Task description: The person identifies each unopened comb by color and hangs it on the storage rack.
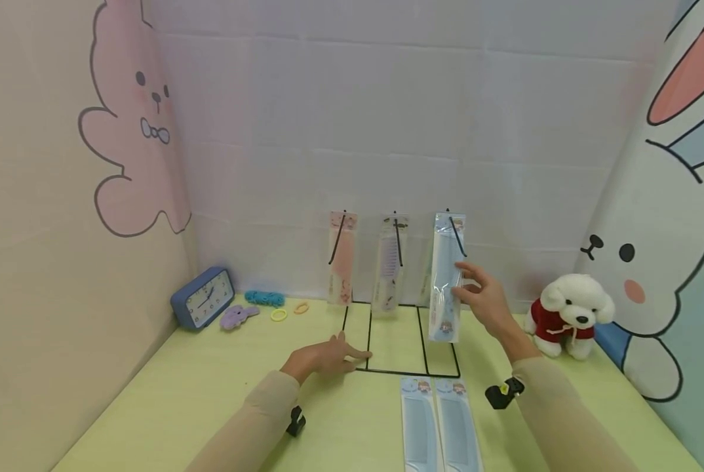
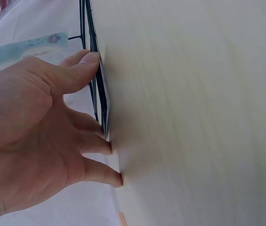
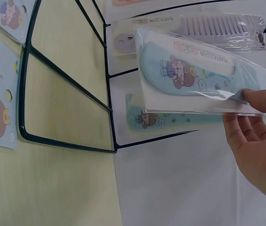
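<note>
A black wire display rack [image 1: 387,372] stands on the table, its three hooks each carrying packaged combs. My right hand [image 1: 483,298] pinches the edge of a blue comb in a clear packet [image 1: 445,282] at the right hook; in the right wrist view the thumb lies on the packet [image 3: 184,70], fingers behind. Another blue comb packet [image 3: 147,117] hangs behind it. The left hand [image 1: 328,357] presses on the rack's base, with thumb and fingers spread along the wire in the left wrist view. A pink comb [image 1: 343,255] and a purple comb [image 1: 390,262] hang from the other hooks.
Two blue comb packets [image 1: 419,419] lie in front of the rack. Towards the left are a blue clock [image 1: 203,298], a purple rabbit-shaped item [image 1: 237,316], a blue cord bundle [image 1: 265,298] and two hair ties [image 1: 278,314]. A plush dog [image 1: 571,314] sits at right.
</note>
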`<state>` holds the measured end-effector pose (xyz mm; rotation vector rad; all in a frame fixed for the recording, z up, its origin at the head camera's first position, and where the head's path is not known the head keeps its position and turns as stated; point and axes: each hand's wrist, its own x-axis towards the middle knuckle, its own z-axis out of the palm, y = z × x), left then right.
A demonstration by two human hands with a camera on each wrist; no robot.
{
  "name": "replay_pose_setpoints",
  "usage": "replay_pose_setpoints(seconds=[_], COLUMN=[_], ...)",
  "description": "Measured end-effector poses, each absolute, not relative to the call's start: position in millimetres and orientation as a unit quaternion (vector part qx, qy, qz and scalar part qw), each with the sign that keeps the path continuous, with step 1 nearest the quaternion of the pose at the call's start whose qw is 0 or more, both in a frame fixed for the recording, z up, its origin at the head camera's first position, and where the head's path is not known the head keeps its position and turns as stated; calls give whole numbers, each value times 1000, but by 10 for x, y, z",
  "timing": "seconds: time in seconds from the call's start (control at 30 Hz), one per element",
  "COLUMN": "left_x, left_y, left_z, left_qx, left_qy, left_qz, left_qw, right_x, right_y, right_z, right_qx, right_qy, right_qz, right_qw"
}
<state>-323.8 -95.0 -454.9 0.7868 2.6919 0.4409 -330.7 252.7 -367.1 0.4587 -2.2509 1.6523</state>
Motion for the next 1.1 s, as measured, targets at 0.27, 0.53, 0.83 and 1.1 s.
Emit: replay_pose_setpoints(seconds=[0.27,0.53,0.83,1.1], left_x=[-3249,-3248,-3254,-3247], left_y=[-948,-938,-934,-939], left_z=[-4567,-4555,-4562,-4563], left_qx=[271,264,267,264], left_qy=[937,939,940,940], left_qz=[157,156,148,150], left_qw=[153,157,153,156], right_x=[-3407,-3468,-3514,-3519], right_y=[2546,2556,2570,2570], right_z=[-3667,-3676,-3684,-3682], right_qx=[146,168,150,149], right_qy=[-801,-801,-822,-820], right_qz=[562,561,537,543], right_qw=[144,125,117,102])
